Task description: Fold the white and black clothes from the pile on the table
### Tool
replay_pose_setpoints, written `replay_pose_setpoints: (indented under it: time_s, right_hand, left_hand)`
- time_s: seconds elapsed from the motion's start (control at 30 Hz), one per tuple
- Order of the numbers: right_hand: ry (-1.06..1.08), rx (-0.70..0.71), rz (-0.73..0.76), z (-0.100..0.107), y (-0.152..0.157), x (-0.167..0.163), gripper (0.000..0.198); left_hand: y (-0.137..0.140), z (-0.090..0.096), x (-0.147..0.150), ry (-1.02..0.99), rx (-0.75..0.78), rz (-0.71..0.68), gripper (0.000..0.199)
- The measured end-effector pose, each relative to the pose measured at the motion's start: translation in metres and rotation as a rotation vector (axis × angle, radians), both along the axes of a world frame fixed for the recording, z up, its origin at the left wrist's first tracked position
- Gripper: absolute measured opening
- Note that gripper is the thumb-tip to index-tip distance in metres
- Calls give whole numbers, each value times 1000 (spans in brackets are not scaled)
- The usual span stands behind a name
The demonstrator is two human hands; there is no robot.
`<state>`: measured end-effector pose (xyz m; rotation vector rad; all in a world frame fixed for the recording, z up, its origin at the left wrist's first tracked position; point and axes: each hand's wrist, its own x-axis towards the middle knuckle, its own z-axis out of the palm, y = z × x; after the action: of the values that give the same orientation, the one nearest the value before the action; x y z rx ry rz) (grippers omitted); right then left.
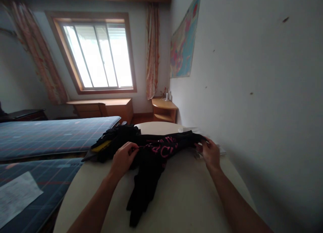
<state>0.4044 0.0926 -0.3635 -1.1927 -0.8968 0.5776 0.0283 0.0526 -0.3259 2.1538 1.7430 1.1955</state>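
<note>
Directly in front of you, a black garment (153,162) with pink lettering lies across a round, pale table (186,196), most of it in the space between your two hands. Your left hand (125,155) is at the garment's left part, thumb and fingertips pinched together on the dark fabric. Your right hand (211,154) is at the far right end, its fingers closed on the cloth there. Between them the upper part of the garment runs sideways as a band, slightly higher than your hands in the view, and the pink letters sit on it, nearer the middle than either end. From just right of your left hand, a rumpled black length hangs toward you over the tabletop, ending in narrow, uneven tips well to the left of your right forearm.

Just beyond your left hand, at the table's left edge, is a heap of dark clothes (119,135) with a yellow patch showing; where it meets the garment, black runs into black and you cannot tell the border. Something white (222,151) lies behind and beside your right hand, too blurred to name. To the left of the table are blue plaid mattresses (58,135), the nearer one bearing a sheet of paper (20,196).
</note>
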Motion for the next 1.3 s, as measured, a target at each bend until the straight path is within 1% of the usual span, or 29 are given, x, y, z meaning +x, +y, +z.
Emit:
replay_pose_setpoints:
  time_s: [0.03,0.07,0.1,0.13,0.2,0.27,0.33,0.37,0.43,0.47,0.6,0.67,0.73,0.8,0.83,0.9,0.97,1.03,1.07,1.13,1.2,1.23,1.3]
  right_hand:
    - [4,-11,2,-1,1,1,64]
    - [-10,-25,19,-3,2,1,66]
    - [-41,-32,50,-6,3,-1,69]
    - [-91,-29,95,-9,4,-4,74]
    - [-234,6,210,-16,3,-13,86]
    - [-414,26,284,-21,0,-25,97]
    - [-583,-27,252,-24,-5,-36,100]
    - [-650,-74,203,-24,-8,-41,99]
    - [-737,-163,116,-23,-12,-48,97]
    - [-761,-193,96,-23,-13,-51,97]
    - [-791,-233,92,-25,-14,-55,99]
    - [-779,-257,64,-28,-11,-55,95]
    - [-723,-243,16,-29,-6,-51,91]
    - [-606,-160,-26,-27,-2,-45,86]
    - [-520,-109,-32,-25,-1,-41,84]
    - [-316,-29,-23,-17,0,-31,80]
    - [-108,28,-34,-9,0,-21,78]
    - [54,95,-91,-1,-1,-13,77]
    - [103,133,-118,0,0,-9,76]
    - [127,195,-117,0,2,-5,72]
    - [48,222,-19,-7,6,-6,71]
    - [-22,218,52,-11,8,-7,70]
    - [-217,170,160,-21,10,-12,65]
  left_hand:
    - [4,-2,-5,-25,14,100,11]
    - [7,-5,-8,-40,23,171,11]
    - [10,-7,-11,-43,32,207,10]
    - [11,-9,-11,-37,42,206,10]
    - [10,-12,-8,-20,52,104,12]
    - [6,-14,0,15,40,-94,15]
    - [0,-15,10,92,37,-296,24]
    - [-3,-16,14,138,47,-361,32]
    - [-6,-18,21,221,70,-425,43]
    - [-7,-19,23,251,72,-438,43]
    - [-8,-21,28,292,42,-473,22]
    - [-8,-20,28,241,44,-470,19]
    - [-6,-19,28,131,51,-451,18]
    - [-3,-16,24,-17,67,-396,16]
    - [-1,-15,21,-98,78,-346,15]
    - [5,-13,11,-273,97,-190,18]
    - [12,-12,-2,-448,101,9,27]
    - [20,-15,-16,-592,91,172,35]
    - [23,-16,-22,-641,72,222,37]
    - [28,-21,-29,-679,-5,266,41]
    - [31,-24,-30,-635,-70,255,42]
    - [31,-25,-27,-589,-65,239,42]
    - [28,-25,-18,-454,32,209,41]
